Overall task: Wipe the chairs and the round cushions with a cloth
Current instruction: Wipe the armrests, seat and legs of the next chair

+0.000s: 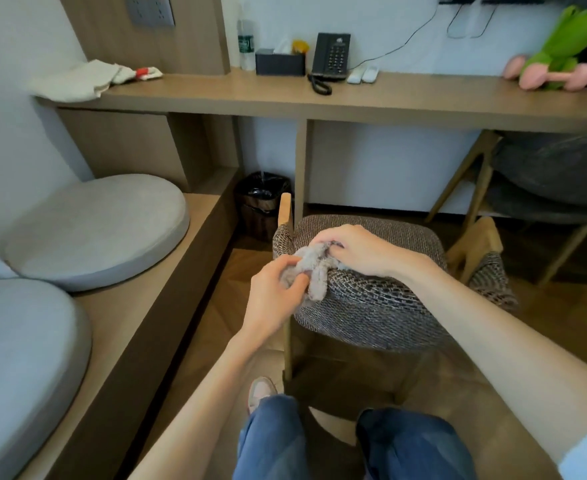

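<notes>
Head view: A woven brown-and-grey upholstered chair (371, 303) with a light wooden frame stands at centre, its curved backrest nearest the camera. A fluffy grey-beige cloth (314, 268) lies bunched on the backrest's top edge, at the left corner.

The left hand (278, 289) grips the lower left part of the cloth, fingers curled around it. The right hand (357, 251) grips the upper part, fingers curled into the fabric, with the hand resting on the backrest top.

Two round light-grey cushions lie on a low wooden platform (181, 271) at left: the far cushion (94, 230) and the near cushion (25, 358). They sit just beside each other.

A second, dark-grey chair (544, 174) stands under the long wooden desk (319, 95) at right. The desk carries:
- a black telephone (331, 55)
- a black tissue box (280, 62)
- a folded white fabric (87, 77)
- a green plush toy (569, 39)

A bin with a black liner (262, 202) stands under the desk.
</notes>
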A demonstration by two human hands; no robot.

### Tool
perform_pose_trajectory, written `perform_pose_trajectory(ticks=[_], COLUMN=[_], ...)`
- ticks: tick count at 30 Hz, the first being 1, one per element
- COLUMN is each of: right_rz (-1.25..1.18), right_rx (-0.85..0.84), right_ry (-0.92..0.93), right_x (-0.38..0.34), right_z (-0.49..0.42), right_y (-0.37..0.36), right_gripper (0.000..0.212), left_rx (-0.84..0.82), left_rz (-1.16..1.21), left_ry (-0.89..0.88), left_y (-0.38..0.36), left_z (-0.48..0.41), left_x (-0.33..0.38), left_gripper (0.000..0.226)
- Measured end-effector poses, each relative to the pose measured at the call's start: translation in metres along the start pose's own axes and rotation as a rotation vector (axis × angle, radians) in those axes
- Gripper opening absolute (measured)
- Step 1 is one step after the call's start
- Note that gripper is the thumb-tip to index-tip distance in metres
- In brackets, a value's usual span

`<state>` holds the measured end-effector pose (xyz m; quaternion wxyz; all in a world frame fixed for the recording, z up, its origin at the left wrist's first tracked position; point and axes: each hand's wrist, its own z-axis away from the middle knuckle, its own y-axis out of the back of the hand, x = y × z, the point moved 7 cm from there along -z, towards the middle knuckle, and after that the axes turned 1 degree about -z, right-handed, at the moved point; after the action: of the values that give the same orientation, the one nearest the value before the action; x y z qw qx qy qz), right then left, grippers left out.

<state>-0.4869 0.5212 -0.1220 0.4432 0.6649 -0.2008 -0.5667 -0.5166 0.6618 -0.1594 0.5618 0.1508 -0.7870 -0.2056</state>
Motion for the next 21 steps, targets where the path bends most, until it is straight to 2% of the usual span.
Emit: perform_pose_trajectory(ticks=[6, 10, 12, 15, 17, 19, 21], right_rz=[-0.123, -0.023, 0.045, 0.013, 0.037, 0.118, 0.186], right_rx=[0.250, 0.434, 0.519, 0.600, 0.637, 0.740, 0.924], right_ry=[0.060, 0.056, 0.013, -0.094, -0.156, -0.200, -0.214], right_x=[0.006, 0.029, 0.047, 0.073, 0.083, 0.083, 0.073], right_z=[0.082, 0.140, 0.166, 0.200, 0.217, 0.233, 0.247], right_y=[0.030, 0.049, 0.059, 0.073, 0.077, 0.084, 0.095], right_gripper=[0.037, 0.033, 0.031, 0.028, 0.029, 0.030, 0.030], left_rx=[0.098, 0.059, -0.013, -0.245, -0.297, -0.187, -0.043], left_rz=[0.013, -0.014, -0.029, -0.083, -0.177, -0.171, -0.129], left_ry=[-0.124, -0.212, -0.262, -0.355, -0.447, -0.485, -0.427], left_y=[-0.025, -0.068, -0.092, -0.126, -0.131, -0.116, -0.094], left_z=[0.037, 0.055, 0.058, 0.064, 0.070, 0.066, 0.056], left_x=[0.062, 0.106, 0.128, 0.157, 0.168, 0.167, 0.155], left_gripper=[0.016, 0.024, 0.030, 0.040, 0.039, 0.034, 0.029])
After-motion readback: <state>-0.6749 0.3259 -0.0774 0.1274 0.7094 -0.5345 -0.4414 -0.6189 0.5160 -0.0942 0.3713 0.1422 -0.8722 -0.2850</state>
